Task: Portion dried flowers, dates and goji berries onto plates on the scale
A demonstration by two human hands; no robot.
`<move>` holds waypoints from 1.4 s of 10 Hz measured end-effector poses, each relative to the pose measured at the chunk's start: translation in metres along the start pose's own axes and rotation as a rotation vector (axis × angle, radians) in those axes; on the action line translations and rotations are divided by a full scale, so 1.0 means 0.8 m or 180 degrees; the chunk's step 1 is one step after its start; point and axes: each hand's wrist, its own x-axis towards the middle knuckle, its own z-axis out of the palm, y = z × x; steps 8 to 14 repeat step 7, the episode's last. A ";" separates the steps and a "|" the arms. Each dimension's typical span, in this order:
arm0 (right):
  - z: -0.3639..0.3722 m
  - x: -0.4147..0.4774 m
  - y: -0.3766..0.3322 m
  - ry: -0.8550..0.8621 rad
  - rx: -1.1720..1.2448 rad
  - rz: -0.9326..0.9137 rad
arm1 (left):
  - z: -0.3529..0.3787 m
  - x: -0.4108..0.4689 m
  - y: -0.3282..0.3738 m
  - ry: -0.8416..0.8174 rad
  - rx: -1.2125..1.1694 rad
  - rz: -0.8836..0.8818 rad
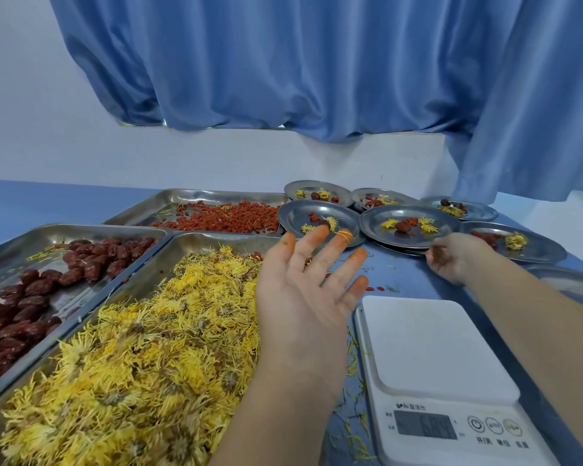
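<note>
My left hand (303,287) hovers open, fingers spread and tips stained orange, between the tray of yellow dried flowers (132,348) and the filled plates. It holds nothing. My right hand (458,257) reaches to the near rim of a steel plate (377,218) holding flowers, a date and goji berries; its fingers curl at that rim. The plate seems to lie on top of others. The white scale (435,351) stands at the front right with a bare platform. Dark red dates (31,297) fill the left tray, and goji berries (223,218) lie in the far tray.
Several more steel plates with small portions (320,195) (532,247) cluster at the back right. Another steel rim (572,280) shows at the right edge. Loose petals and berries litter the blue table (394,274). A blue curtain hangs behind.
</note>
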 end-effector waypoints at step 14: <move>-0.044 -0.054 -0.025 -0.0403 -0.0939 -0.0737 | 0.005 -0.008 -0.003 -0.0009 0.0591 0.0257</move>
